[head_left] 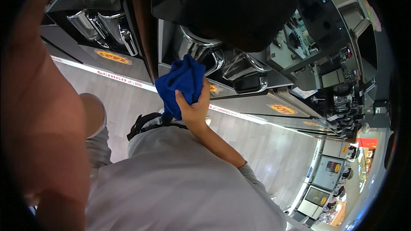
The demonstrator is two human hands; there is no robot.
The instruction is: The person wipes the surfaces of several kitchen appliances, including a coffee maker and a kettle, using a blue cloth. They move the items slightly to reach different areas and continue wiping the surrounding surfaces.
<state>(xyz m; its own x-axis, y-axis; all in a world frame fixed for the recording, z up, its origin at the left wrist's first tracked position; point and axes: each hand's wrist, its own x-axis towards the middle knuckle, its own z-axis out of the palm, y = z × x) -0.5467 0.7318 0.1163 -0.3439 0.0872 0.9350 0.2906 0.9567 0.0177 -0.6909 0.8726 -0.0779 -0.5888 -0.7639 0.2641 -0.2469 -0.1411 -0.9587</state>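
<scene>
My right hand (196, 113) is closed around a crumpled blue cloth (182, 81), with the thumb on its near side. The cloth is bunched upward in front of the display counter, just below some shiny metal vessels with handles (244, 66). Whether it touches the counter, I cannot tell. At the left edge, bare skin of my raised left arm (43, 102) fills the picture very close up and blurred. The fingers of that hand cannot be made out.
A large black object (239, 6) overhangs the metal vessels. Glossy dark panels (325, 30) reflect the room at the right. More metal vessels (100, 25) stand at the upper left. Below lies a light wood-look floor (244, 141). Boxy appliances (329, 173) line the far right.
</scene>
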